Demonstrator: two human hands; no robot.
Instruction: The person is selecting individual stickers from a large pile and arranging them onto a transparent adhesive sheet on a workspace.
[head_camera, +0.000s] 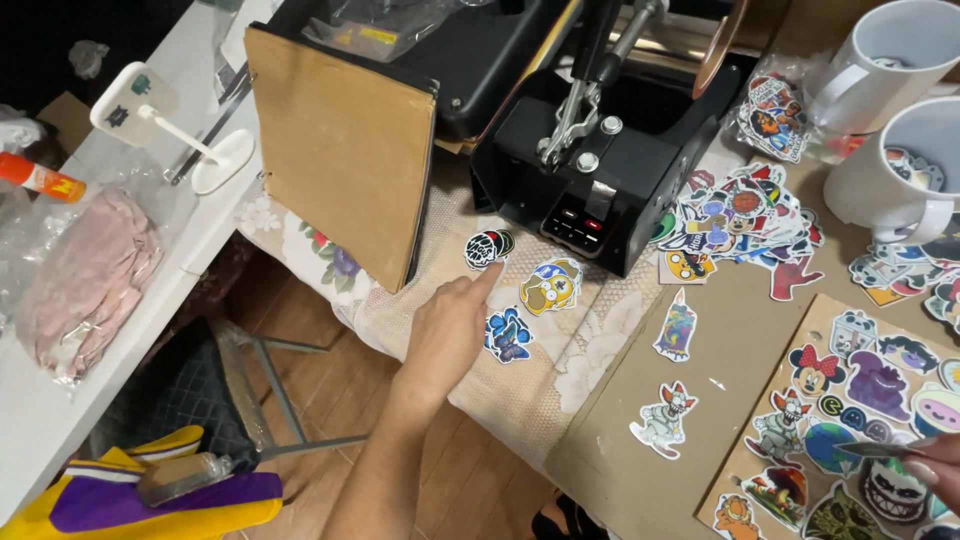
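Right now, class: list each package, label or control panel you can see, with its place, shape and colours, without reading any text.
Control panel: front of the black press, small and dark with red buttons.
Sticker bag: clear plastic, top right beside the white mugs.
Glue tube: far left, orange with a yellow label.
Round sticker: black and white, at the left hand's fingertip.

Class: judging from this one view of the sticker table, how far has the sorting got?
Done: three stickers, including a yellow sticker, lie apart on the floral cloth. In hand: the left hand fingers a round dark sticker; the right hand holds something thin over the cardboard sheet. Left: the sticker pile.
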